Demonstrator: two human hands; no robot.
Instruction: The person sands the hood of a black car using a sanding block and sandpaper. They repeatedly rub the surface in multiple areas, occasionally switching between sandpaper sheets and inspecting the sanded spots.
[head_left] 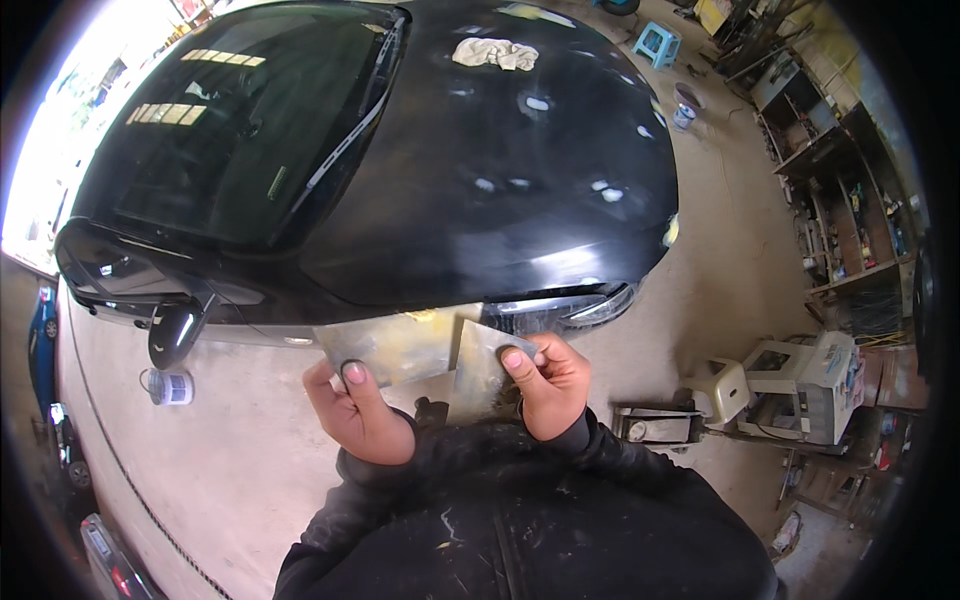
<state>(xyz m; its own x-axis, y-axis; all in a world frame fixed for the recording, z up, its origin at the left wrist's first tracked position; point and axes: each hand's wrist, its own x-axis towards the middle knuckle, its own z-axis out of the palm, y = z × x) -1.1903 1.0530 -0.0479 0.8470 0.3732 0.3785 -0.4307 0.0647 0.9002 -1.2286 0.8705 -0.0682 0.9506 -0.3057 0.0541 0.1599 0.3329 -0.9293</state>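
Note:
My left hand (362,412) grips a wide, flat putty board (398,352), with the thumb lying on its face. Yellowish smears cover the board, and a dab of yellow putty (428,315) sits near its far edge. In my right hand (556,390), pinched between thumb and fingers, is a smaller grey putty scraper (480,362), marked with residue. The scraper's left edge is close beside the board's right end; whether they touch I cannot tell. Beyond both hands stands a black car (440,220) with pale patches on its hood.
A crumpled whitish rag (495,54) lies on the hood. The side mirror (178,330) sticks out at left, above a white bucket (172,388). At right are a floor jack (658,427), a cream stool (718,390) and cluttered shelves (845,215). A blue stool (657,43) stands farther off.

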